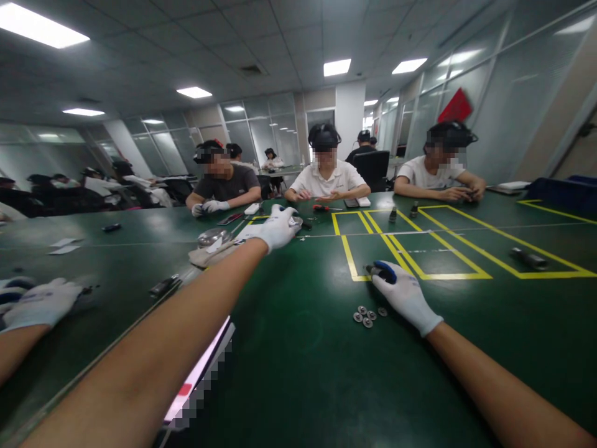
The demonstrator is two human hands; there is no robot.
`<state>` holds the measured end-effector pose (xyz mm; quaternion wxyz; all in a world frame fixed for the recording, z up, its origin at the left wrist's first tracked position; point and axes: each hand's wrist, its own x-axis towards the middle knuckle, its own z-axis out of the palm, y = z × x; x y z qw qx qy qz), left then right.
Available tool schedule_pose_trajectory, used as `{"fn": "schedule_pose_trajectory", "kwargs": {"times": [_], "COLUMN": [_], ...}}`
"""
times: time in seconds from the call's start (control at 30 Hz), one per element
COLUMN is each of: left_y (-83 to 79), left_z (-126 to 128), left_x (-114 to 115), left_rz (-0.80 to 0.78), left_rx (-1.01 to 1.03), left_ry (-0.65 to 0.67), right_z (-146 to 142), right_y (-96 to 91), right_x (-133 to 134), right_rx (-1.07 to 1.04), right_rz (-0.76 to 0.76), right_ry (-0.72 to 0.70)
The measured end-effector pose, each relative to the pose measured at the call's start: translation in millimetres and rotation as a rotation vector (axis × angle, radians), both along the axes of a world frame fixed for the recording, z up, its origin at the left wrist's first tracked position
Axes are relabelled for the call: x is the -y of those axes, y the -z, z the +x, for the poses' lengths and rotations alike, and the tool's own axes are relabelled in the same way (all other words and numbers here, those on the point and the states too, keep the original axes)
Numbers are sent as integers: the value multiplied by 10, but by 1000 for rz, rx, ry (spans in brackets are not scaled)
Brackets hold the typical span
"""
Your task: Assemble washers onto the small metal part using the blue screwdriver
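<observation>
My left hand [278,229], in a white glove, reaches far forward over the green table. Its fingers are curled at a small shiny piece that is too blurred to name, beside a small dark part [306,224]. Nearer to me, my right hand [405,294], in a white glove with blue fingers, is closed around a small dark cylindrical part [371,269]. That part's tip pokes out to the left, above the yellow tape. Several small round metal discs [367,323] lie just left of and below my right hand, grouped on the table.
Yellow tape rectangles [347,255] mark the table. A dark metal cylinder [528,259] lies at right; two small dark pieces [393,214] stand further back. A metal bowl [214,237] is left of my left hand. A lit phone [200,373] lies under my left arm. A co-worker's gloved hand [44,303] is at far left.
</observation>
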<state>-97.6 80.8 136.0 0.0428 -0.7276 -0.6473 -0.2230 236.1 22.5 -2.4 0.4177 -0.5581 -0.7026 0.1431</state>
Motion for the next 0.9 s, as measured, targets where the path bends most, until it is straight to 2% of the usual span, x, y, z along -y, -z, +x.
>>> {"fn": "schedule_pose_trajectory", "kwargs": {"times": [0.1,0.2,0.3,0.4,0.47,0.57,0.63,0.73,0.8,0.9], "left_y": [319,713,994,1114,1148,1205,1259,1342,1380,1402], "left_z": [674,1166,1449,1537,1513,1413,1339,1255,1226,1214], "left_x": [35,158,298,418,475,503,483,424,390,377], "left_rz": [-26,-115,-107,-58,-28,13,5,-41,-46,-39], "left_rx": [93,212,347,460,543,661,711,761,774,775], "left_ry": [239,515,684,751,735,626,517,395,341,243], "right_z": [25,20,-30,-90,-104,-49,37,193,284,368], "right_y": [-42,-71,-80,-90,-117,-188,-235,-268,-265,-267], "right_x": [3,9,25,34,34,31,31,34,44,81], "right_rx": [-119,-222,-288,-329,-363,-376,-276,-54,12,56], "right_rz": [-91,-133,-110,-88,-90,-156,-220,-324,-440,-565], "right_ry": [7,8,-24,-44,-107,-173,-172,-322,-426,-499]}}
